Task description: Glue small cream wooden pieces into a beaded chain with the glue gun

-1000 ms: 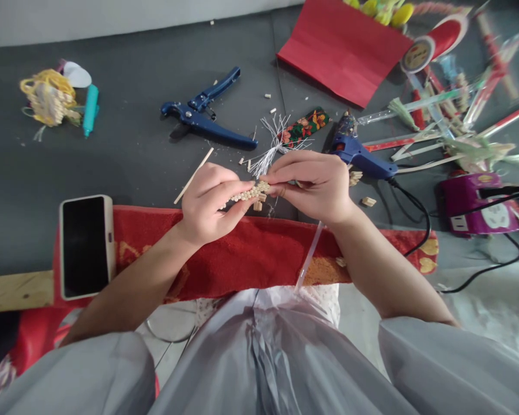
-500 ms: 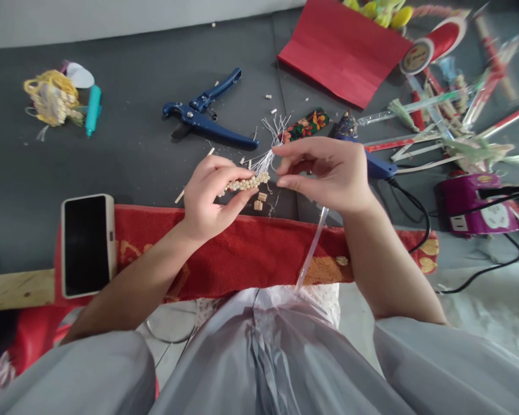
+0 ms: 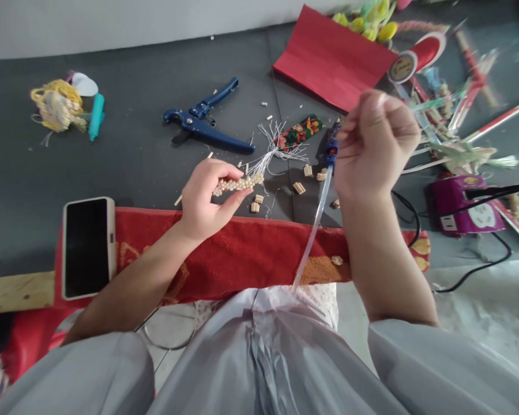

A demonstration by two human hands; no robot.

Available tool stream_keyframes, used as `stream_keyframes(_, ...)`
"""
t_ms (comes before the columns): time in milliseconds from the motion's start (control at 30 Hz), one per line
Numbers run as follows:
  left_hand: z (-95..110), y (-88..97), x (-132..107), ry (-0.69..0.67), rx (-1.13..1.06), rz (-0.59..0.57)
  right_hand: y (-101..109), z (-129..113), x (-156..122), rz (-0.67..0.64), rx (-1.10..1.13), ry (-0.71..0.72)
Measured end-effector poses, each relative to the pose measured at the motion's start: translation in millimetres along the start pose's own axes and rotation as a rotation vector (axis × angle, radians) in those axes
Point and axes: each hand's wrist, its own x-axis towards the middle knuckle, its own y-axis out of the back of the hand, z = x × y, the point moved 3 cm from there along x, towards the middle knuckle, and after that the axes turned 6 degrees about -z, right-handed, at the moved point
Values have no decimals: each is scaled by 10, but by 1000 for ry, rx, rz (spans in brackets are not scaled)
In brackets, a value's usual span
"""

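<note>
My left hand (image 3: 205, 196) pinches a short strip of small cream wooden beads (image 3: 237, 184) between thumb and fingers, just above the dark mat. My right hand (image 3: 372, 144) is raised to the right, its fingers wrapped round the blue glue gun (image 3: 330, 151). A clear glue stick (image 3: 310, 236) trails from the back of the gun down toward my lap. Small wooden pieces (image 3: 299, 187) lie on the mat between my hands.
Blue pliers (image 3: 207, 127), a floral strip with white threads (image 3: 296, 134), red paper (image 3: 328, 57), a phone (image 3: 86, 248) on a red towel (image 3: 242, 253), yellow thread and a teal pen (image 3: 96, 115), a purple power strip (image 3: 467, 202) and a heap of decorated sticks (image 3: 458, 104).
My right hand left the bead strip, moved right, closed round the glue gun and lifted it off the mat. My left hand kept hold of the bead strip.
</note>
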Motion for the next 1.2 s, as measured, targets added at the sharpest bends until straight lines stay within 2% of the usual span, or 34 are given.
stream_keyframes(67,0,-3,-12,-15,8,-9,68,32,61,1,-41,-55)
stream_keyframes(133,3,-4,-18,-19,-2,-21,40,-1,52,-124,-95,-103)
stream_keyframes(200,-4,-9,-16,14,-45,-58,-90,-57,-35,-412,-113,-193)
stream_keyframes(300,-31,-24,-4,103,-140,-157,-313,-163,-239,-878,-72,-246)
stream_keyframes(333,-40,-29,1,130,-165,-189,-362,-182,-297,-990,-87,-257)
stream_keyframes(367,-49,-33,6,156,-183,-215,-396,-192,-339,-1068,-117,-255)
stream_keyframes(433,-64,-40,14,204,-211,-249,-431,-198,-375,-1120,-184,-220)
stream_keyframes(667,-109,-77,5,371,-326,-252,-454,-207,-365,-1020,-270,-150)
stream_keyframes(867,-138,-82,-6,361,-339,-170,-399,-189,-316,-900,-212,-197)
stream_keyframes(933,-130,-66,4,304,-254,-150,-346,-172,-268,-777,-162,-223)
stream_keyframes(1067,-77,-19,16,80,-79,-93,-149,-105,-118,-423,-38,-238)
stream_keyframes(1200,-59,-9,-18,-16,47,-106,157,51,86,-210,-137,-167)
